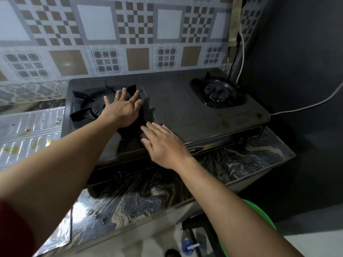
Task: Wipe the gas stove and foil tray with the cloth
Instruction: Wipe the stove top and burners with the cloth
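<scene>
The dark gas stove (185, 108) stands on the counter with a left burner (92, 106) and a right burner (217, 91). A dark cloth (142, 115) lies flat on the stove top just right of the left burner. My left hand (122, 108) lies on it palm down, fingers spread, not gripping. My right hand (163, 143) rests flat near the stove's front edge, and its fingertips touch the cloth's near end. The ribbed foil tray (31, 130) lies to the left of the stove, with yellow stains on it.
A patterned tile wall stands right behind the stove. White and black cables (239, 58) hang at the back right corner beside a dark wall. The marbled counter (148, 191) runs along the front. A green basin (259, 216) and a dark stool sit below.
</scene>
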`<state>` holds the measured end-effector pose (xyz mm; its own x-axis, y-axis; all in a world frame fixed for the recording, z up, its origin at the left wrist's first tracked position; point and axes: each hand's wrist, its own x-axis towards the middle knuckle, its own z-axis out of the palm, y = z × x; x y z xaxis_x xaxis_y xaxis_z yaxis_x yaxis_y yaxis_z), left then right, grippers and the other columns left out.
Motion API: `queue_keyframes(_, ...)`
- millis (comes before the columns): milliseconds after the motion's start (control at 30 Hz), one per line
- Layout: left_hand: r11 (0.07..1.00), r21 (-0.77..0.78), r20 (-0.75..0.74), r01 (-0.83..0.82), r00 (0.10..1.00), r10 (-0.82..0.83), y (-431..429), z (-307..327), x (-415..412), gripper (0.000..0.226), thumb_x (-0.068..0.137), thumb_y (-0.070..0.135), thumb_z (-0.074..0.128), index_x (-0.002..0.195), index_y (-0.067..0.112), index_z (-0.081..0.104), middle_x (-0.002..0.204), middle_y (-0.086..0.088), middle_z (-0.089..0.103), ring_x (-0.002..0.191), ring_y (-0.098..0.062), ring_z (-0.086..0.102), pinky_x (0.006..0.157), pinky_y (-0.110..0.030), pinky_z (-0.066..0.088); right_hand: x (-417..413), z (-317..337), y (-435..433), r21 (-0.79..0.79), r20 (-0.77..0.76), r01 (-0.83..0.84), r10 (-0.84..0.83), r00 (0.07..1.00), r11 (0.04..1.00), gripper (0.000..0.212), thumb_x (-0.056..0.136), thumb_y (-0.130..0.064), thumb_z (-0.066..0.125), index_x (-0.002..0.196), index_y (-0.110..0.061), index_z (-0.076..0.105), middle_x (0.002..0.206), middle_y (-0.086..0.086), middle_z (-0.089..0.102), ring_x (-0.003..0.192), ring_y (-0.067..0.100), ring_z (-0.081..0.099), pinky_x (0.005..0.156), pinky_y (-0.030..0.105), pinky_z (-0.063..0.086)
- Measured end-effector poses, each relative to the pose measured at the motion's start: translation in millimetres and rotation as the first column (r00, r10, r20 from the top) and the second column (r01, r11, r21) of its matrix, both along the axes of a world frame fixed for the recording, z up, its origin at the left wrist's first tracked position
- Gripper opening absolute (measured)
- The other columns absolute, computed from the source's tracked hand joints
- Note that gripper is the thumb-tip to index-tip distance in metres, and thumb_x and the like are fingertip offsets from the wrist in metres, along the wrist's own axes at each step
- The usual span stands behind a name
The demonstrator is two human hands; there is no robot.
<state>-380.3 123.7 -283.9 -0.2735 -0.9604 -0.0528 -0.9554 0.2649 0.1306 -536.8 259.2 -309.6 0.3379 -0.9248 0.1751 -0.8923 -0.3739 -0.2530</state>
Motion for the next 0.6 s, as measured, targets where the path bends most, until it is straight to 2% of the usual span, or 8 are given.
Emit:
queue_keyframes(133, 0.999, -0.026, -0.007, -0.044, 0.999, 0.044, 3.4, 0.5, -4.3, 0.060, 0.101, 0.052, 0.011, 0.158, 0.033, 0.002, 0.166, -0.015, -0.003, 0.153, -0.035, -0.002, 0.115, -0.070, 0.002, -40.1, 3.8, -7.2, 0.089, -0.001, 0.078, -0.079, 0.997, 0.993, 0.054, 0.106, -0.038, 0.024, 0.156, -0.016, 0.023, 0.164, 0.004, 0.020, 0.151, 0.016, 0.012, 0.123, 0.035, 0.009)
queue_keyframes(300, 0.994, -0.085, -0.029, -0.065, 0.998, 0.063, 12.7, 2.5, -25.2, 0.066, 0.100, 0.058, 0.012, 0.158, 0.028, 0.003, 0.166, -0.014, -0.007, 0.152, -0.038, -0.008, 0.114, -0.070, -0.003, -84.7, 7.6, -13.8, 0.133, -0.008, 0.163, -0.163, 0.987, 0.978, 0.056, 0.107, -0.039, 0.022, 0.157, -0.015, 0.017, 0.165, 0.005, 0.015, 0.152, 0.016, 0.007, 0.123, 0.036, 0.005)
queue_keyframes(433, 0.986, -0.162, -0.005, 0.032, 0.999, -0.034, 21.9, 3.3, -70.1, 0.067, 0.100, 0.057, 0.017, 0.158, 0.024, 0.009, 0.166, -0.015, -0.001, 0.152, -0.037, -0.006, 0.116, -0.067, -0.001, -117.5, 10.0, -20.2, 0.160, -0.028, 0.200, -0.198, 0.980, 0.967, 0.056, 0.106, -0.039, 0.022, 0.157, -0.016, 0.016, 0.166, 0.005, 0.012, 0.152, 0.017, 0.006, 0.123, 0.037, 0.004)
queue_keyframes(600, 0.983, -0.096, -0.033, 0.158, 0.986, -0.161, 32.8, -0.4, -118.7, 0.073, 0.097, 0.063, 0.021, 0.159, 0.026, 0.008, 0.167, -0.013, -0.001, 0.153, -0.034, -0.003, 0.120, -0.061, 0.002, -163.3, 8.0, -27.2, 0.179, -0.050, 0.231, -0.226, 0.973, 0.956, 0.057, 0.106, -0.039, 0.021, 0.157, -0.015, 0.014, 0.165, 0.006, 0.012, 0.152, 0.018, 0.007, 0.123, 0.037, 0.004)
